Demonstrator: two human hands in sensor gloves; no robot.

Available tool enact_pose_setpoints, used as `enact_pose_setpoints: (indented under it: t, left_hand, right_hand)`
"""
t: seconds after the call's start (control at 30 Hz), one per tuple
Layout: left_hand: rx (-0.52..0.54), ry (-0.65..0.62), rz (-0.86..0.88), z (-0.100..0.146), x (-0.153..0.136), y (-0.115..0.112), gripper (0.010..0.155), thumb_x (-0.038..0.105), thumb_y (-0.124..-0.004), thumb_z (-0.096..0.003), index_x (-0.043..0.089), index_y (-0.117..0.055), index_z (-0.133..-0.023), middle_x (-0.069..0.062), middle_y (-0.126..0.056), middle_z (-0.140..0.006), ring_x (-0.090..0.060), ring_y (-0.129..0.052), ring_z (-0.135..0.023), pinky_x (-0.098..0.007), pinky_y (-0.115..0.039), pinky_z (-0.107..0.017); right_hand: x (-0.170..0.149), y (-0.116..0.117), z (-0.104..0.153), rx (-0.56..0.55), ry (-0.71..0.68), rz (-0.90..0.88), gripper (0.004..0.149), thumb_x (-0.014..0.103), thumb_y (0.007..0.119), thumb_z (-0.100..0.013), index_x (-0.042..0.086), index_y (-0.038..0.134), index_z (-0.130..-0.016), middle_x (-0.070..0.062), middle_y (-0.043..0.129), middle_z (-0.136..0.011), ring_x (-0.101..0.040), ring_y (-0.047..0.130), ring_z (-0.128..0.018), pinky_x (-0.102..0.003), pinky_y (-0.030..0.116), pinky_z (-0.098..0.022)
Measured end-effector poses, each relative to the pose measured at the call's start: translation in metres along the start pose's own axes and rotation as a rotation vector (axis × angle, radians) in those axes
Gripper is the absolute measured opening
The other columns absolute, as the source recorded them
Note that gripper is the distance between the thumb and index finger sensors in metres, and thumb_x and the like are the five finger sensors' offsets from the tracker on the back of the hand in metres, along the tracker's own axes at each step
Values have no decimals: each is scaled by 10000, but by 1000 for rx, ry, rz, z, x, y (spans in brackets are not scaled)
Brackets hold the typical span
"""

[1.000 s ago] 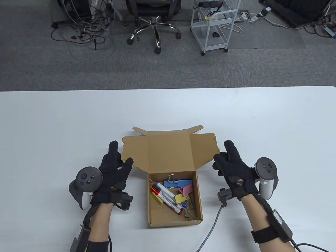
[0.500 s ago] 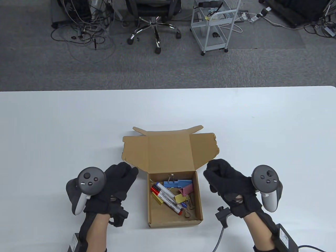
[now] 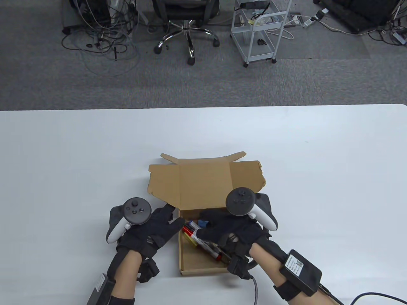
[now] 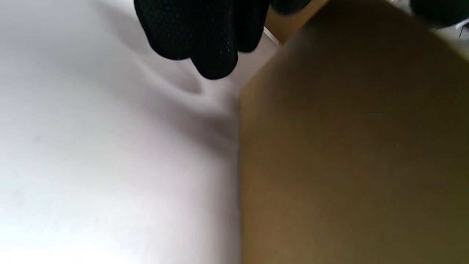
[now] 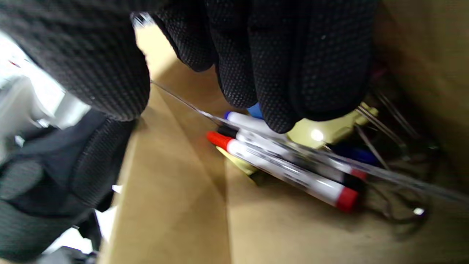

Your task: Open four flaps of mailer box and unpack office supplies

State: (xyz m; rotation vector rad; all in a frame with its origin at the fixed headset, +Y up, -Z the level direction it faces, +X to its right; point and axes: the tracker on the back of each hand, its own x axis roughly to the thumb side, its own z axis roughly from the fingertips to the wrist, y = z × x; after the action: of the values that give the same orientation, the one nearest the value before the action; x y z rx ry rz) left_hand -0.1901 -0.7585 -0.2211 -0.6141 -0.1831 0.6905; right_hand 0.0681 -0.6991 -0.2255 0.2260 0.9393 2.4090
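Observation:
The brown mailer box (image 3: pixel 203 265) stands near the table's front edge, its lid (image 3: pixel 203 184) folded back flat. Inside lie markers (image 3: pixel 193 233) with red and black caps and coloured binder clips, partly hidden by my right hand (image 3: pixel 203 232). That hand reaches down into the box. In the right wrist view its fingers (image 5: pixel 293 66) hang just over a red-capped marker (image 5: pixel 285 172) and a yellow clip (image 5: pixel 329 135), thumb apart, holding nothing. My left hand (image 3: pixel 173 216) rests against the box's left wall (image 4: pixel 348 146), fingers (image 4: pixel 212 44) extended.
The white table (image 3: pixel 318 159) stretches wide on both sides and behind the box. A grey cable (image 3: pixel 254 292) trails from my right wrist to the front edge. Beyond the far edge, an office chair (image 3: pixel 186 19) and a white cart (image 3: pixel 257 31) stand on the floor.
Both hands have drawn back from the lid's side flaps and moved inward. The right hand has swung left over the box and dipped inside. The left hand has come against the left wall.

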Motion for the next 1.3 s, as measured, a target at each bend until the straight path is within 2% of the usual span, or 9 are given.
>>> enact_pose_setpoints:
  t: [0.13,0.23,0.33,0.43,0.47,0.67,0.8,1.03,1.3]
  left_hand:
    - [14,-62,54,-5,1,-4,848,851,-597,-484,447,-275,-1157,34,-480,-1217,-245,-712,-1036,-403,-666,-724]
    - [31,-94,58,-9,0,-6,829,841,-588,-487,449,-296,-1156,81,-487,-1226,-247,-668,-1077,-431,-643,-740]
    - [44,-110,98,-12,-2,-6,818,835,-596,-483,461,-313,-1154,112,-501,-1229,-249,-659,-1088,-442,-635,-742]
    - [40,-110,104,-14,-2,-7,817,839,-592,-480,468,-310,-1152,116,-497,-1231,-249,-657,-1090,-443,-633,-744]
    - [38,-110,102,-14,-2,-8,818,841,-588,-481,469,-304,-1152,109,-492,-1232,-248,-655,-1092,-445,-631,-745]
    - [29,-102,92,-15,1,-8,832,832,-601,-486,449,-285,-1154,78,-478,-1234,-238,-661,-1094,-470,-614,-752]
    - [24,-103,82,-14,3,-7,850,828,-619,-485,435,-269,-1153,71,-469,-1235,-238,-647,-1103,-493,-584,-766]
    - [33,-102,71,-13,3,-7,857,834,-618,-484,432,-265,-1154,77,-475,-1233,-239,-651,-1101,-500,-574,-771]
    - [39,-95,77,-12,3,-8,860,843,-607,-480,436,-265,-1155,79,-479,-1233,-240,-659,-1095,-498,-577,-770]
  right_hand:
    - [3,11,-17,59,87,97,712,589,911,-455,310,611,-1038,-27,832,-1000,-258,1065,-624,-355,942,-391]
    - [4,15,-26,64,120,121,648,549,924,-460,331,663,-1011,3,894,-971,-258,1038,-753,-356,947,-385]
    - [4,16,-32,53,143,130,614,513,950,-456,374,688,-993,38,931,-948,-240,1047,-736,-345,954,-341]
    - [7,20,-36,40,165,192,582,485,958,-460,438,688,-973,76,938,-927,-185,1050,-680,-319,932,-313]
    - [7,21,-36,46,151,198,572,476,957,-465,441,692,-971,80,936,-925,-282,1052,-622,-317,922,-320]
    - [7,18,-34,27,121,178,500,425,966,-497,389,749,-945,48,972,-852,-160,1043,-513,-300,891,-343]
    - [20,9,-21,-77,56,179,470,397,992,-462,300,829,-892,31,1026,-720,-155,1025,-429,-280,896,-266]
    - [28,-26,17,-186,-2,112,462,398,993,-445,317,854,-878,37,1048,-709,-173,1025,-443,-293,896,-270]
    - [-18,-84,76,-366,27,40,409,398,993,-442,372,896,-839,48,1038,-745,-213,1009,-555,-360,890,-366]
